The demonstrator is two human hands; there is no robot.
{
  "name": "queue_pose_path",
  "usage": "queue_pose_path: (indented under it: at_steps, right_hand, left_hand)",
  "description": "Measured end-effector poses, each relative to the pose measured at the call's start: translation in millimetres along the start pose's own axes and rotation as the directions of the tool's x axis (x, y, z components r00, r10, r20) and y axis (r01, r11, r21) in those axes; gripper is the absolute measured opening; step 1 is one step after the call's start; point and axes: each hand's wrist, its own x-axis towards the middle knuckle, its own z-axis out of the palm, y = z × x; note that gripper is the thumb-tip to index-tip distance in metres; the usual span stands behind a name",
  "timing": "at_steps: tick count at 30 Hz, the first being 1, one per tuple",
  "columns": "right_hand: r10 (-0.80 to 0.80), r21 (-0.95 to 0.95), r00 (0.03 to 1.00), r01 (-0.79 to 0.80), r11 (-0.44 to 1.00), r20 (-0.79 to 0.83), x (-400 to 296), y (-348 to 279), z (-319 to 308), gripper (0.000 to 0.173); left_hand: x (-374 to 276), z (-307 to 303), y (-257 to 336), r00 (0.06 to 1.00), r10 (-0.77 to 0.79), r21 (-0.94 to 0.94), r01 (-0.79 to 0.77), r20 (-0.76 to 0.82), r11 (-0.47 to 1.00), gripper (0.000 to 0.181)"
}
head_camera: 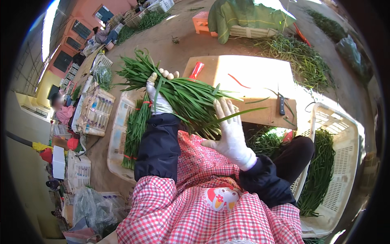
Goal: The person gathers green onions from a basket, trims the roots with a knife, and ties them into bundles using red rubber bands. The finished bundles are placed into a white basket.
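Gloved in white, my left hand (160, 94) grips a large loose bunch of long flat green leaves, likely garlic chives (189, 94), over my lap. My right hand (228, 131), also gloved, is spread with fingers apart at the bunch's lower right end; one long leaf crosses in front of it. Beyond the bunch stands a wooden board (265, 109) holding a knife with a black handle (281, 105), a bundle of red ties (197, 69), one loose red tie (239, 81) and a few stray leaves.
At the left, a white plastic crate (114, 152) holds bunches bound with red ties. Another crate (344, 170) with loose leaves stands at the right. Cut leaves (292, 58) lie on the floor beyond the board, near a green cloth (243, 18) over a crate. People sit at the far left.
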Motion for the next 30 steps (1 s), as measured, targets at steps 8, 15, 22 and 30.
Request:
queue_pose_path:
  at_steps: [8, 15, 22, 30]
  right_hand:
    - [0.236, 0.487, 0.934, -0.08, 0.87, -0.267, 61, 5, 22, 0.113]
    - [0.478, 0.891, 0.848, -0.013, 0.454, -0.231, 62, 33, -4, 0.1]
    - [0.557, 0.951, 0.83, -0.134, 0.279, -0.046, 38, 101, -54, 0.042]
    - [0.457, 0.983, 0.889, 0.098, -0.157, -0.016, 11, 128, -68, 0.064]
  left_hand:
    - [23, 111, -93, 0.96, -0.038, 0.723, 0.234, -0.277, 0.651, 0.016]
    - [24, 188, -157, 0.962, -0.235, 0.979, 0.168, -0.137, 0.119, 0.023]
    - [30, 230, -161, 0.77, -0.633, 0.976, 0.19, -0.08, 0.107, 0.039]
    - [81, 125, -55, 0.686, -0.715, 0.846, 0.294, 0.138, 0.445, 0.067]
